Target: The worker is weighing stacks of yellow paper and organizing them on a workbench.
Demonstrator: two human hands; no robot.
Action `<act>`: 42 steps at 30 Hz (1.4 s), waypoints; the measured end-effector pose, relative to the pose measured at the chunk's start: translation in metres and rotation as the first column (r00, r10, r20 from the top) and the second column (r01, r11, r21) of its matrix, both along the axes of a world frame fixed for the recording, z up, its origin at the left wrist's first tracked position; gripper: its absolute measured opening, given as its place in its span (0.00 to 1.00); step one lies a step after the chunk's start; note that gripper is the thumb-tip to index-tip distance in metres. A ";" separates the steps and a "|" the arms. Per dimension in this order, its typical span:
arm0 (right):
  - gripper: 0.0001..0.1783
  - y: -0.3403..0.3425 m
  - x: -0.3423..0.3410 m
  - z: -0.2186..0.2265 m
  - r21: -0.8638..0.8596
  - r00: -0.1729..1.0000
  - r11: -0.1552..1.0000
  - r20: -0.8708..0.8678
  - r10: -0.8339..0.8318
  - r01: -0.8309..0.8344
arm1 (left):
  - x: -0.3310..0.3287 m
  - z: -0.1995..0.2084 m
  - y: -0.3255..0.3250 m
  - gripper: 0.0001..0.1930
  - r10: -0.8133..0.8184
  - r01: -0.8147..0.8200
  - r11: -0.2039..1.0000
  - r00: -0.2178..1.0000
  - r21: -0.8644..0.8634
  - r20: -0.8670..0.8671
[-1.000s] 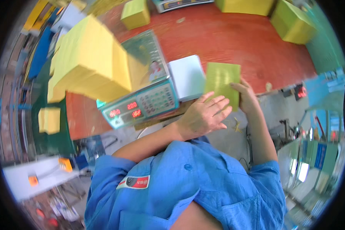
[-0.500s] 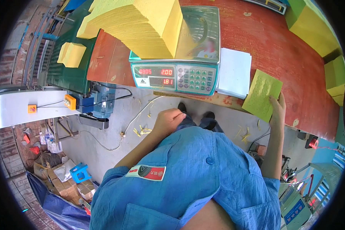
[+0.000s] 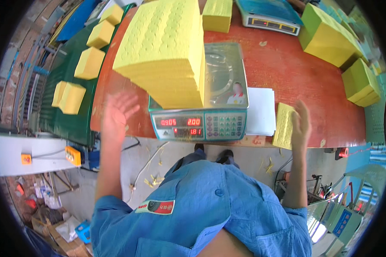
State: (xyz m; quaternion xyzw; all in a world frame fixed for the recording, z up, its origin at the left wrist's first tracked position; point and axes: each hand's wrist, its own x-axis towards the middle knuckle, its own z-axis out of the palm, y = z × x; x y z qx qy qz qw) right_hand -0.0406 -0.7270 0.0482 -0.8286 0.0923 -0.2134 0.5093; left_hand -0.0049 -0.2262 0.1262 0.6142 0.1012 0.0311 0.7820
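Observation:
A tall stack of yellow perforated paper sheets (image 3: 167, 51) stands on the left part of a teal weighing scale (image 3: 225, 77) with a lit red display. My left hand (image 3: 121, 109), a little blurred, is raised to the left of the stack, fingers spread and apart from it. On the right, my right hand (image 3: 302, 122) is up with its fingers stretched out and nothing gripped in it. Next to it, at the table's front edge, lies a thin yellow perforated sheet pile (image 3: 283, 126), partly hidden by the hand. White papers (image 3: 261, 111) lie between the scale and that pile.
The red table (image 3: 287, 64) also bears a second scale (image 3: 270, 19) at the back and yellow stacks (image 3: 326, 36) at the right. Several yellow blocks (image 3: 89, 63) sit on a green conveyor (image 3: 55, 122) at the left. A control box (image 3: 73, 155) stands below it.
My right hand has let go of the yellow sheets, which now lie on the table edge. My left hand has moved from my waist up beside the stack and opened. The view has tilted upward.

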 end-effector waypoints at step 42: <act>0.17 0.221 -0.024 -0.014 0.929 0.910 0.350 -0.041 0.413 -0.117 | 0.102 0.114 -0.053 0.30 -0.601 0.621 0.783 0.767 0.024 -0.224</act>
